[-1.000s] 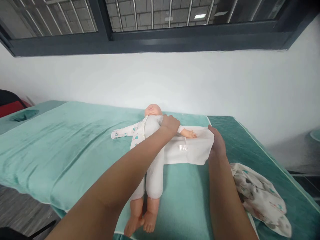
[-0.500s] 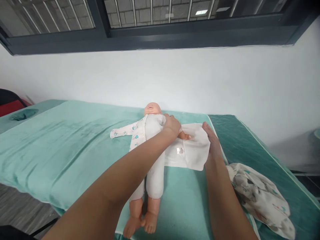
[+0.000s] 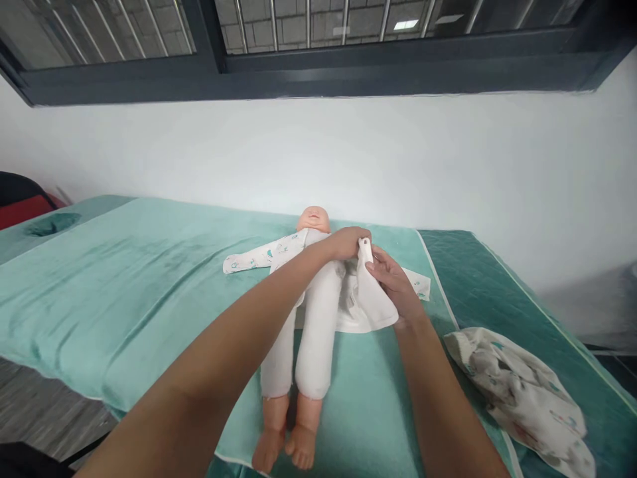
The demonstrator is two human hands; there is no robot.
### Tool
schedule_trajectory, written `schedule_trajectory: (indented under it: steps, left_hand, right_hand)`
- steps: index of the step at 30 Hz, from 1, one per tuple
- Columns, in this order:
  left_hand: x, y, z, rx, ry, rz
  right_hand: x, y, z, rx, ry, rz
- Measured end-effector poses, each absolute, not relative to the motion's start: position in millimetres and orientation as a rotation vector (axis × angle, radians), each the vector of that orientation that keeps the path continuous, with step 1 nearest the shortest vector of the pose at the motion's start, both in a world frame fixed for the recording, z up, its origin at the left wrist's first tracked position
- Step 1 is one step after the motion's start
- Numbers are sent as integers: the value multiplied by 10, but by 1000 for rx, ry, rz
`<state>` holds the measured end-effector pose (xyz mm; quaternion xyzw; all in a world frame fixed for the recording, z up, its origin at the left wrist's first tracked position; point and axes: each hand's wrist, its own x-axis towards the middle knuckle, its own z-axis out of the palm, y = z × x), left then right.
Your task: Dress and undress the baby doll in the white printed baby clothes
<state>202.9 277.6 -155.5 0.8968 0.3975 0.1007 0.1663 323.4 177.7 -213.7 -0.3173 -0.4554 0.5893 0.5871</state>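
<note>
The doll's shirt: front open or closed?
Open: one panel of the shirt extends beside the doll rather than across its front, bunched in the right hand.

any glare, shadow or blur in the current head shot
Head view: bright reflections on the window pane, soft shadow on the white wall at far right, picture's top right corner dark; left hand, right hand and baby doll show no strong blur.

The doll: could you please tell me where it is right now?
In the head view, the doll lies mid-picture on the green cover, partly hidden by the left forearm.
</note>
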Motion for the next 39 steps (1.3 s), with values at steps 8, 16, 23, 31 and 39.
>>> schedule_trajectory:
  steps: [8, 16, 23, 31, 39]
  left_hand:
    - [1436, 2878, -1512, 2388, 1216, 883]
    - [1022, 2662, -1862, 2189, 1451, 1198]
    - [675, 1892, -2282, 1908, 1381, 1416]
    - [304, 1203, -2683, 1649, 1321, 1275]
    - [255, 1166, -2780, 1871, 1332, 1177]
  right_hand:
    - [3110, 1689, -2155, -625, -1210, 1557]
    - [3012, 1680, -2238, -675, -1226, 1462]
    - [2886, 1599, -2287, -760, -1233, 1344]
    - [2881, 1260, -2607, -1043, -1328, 851]
    - [2822, 921, -2807, -1426, -1569, 419]
